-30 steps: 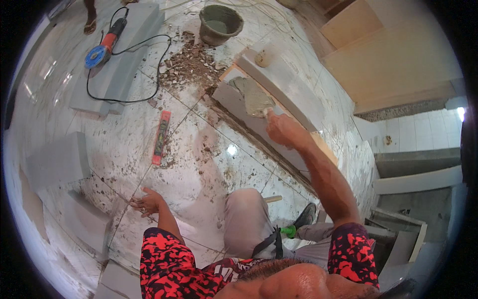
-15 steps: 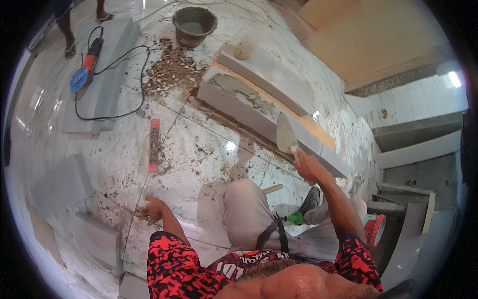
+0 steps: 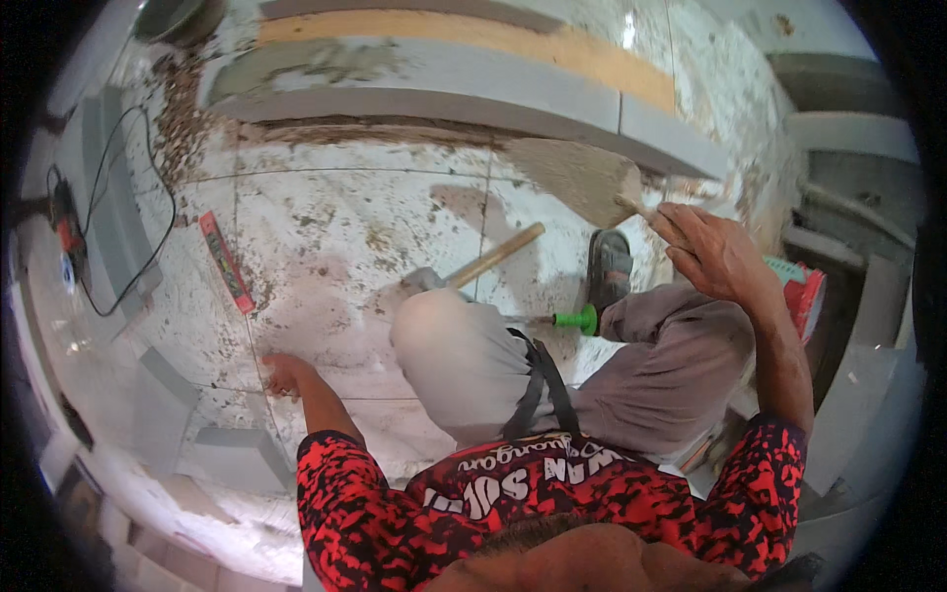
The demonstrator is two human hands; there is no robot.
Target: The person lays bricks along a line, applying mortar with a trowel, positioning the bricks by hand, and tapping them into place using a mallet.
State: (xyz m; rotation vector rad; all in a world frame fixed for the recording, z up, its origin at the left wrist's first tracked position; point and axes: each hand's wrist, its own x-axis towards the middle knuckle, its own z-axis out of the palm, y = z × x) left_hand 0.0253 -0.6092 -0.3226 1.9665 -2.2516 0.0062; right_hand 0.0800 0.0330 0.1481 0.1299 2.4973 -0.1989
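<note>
My right hand grips a pointed trowel by its handle. The mortar-smeared blade, blurred by motion, points left over the floor, just on the near side of a row of long grey blocks. Wet mortar covers part of the row's top at the left. At left, my left hand is low at the tiled floor, nothing visible in it, its fingers partly blurred. Farther out from that hand lies a red spirit level.
A wooden-handled hammer and a green-handled tool lie by my legs. An angle grinder with its cord rests at far left. Loose grey blocks stand near left. A mortar bucket is at the back; a red-rimmed pail is at right.
The view has turned rightward and come closer to the floor. My right hand has brought the trowel from over the block row to its near side. My left hand stays low.
</note>
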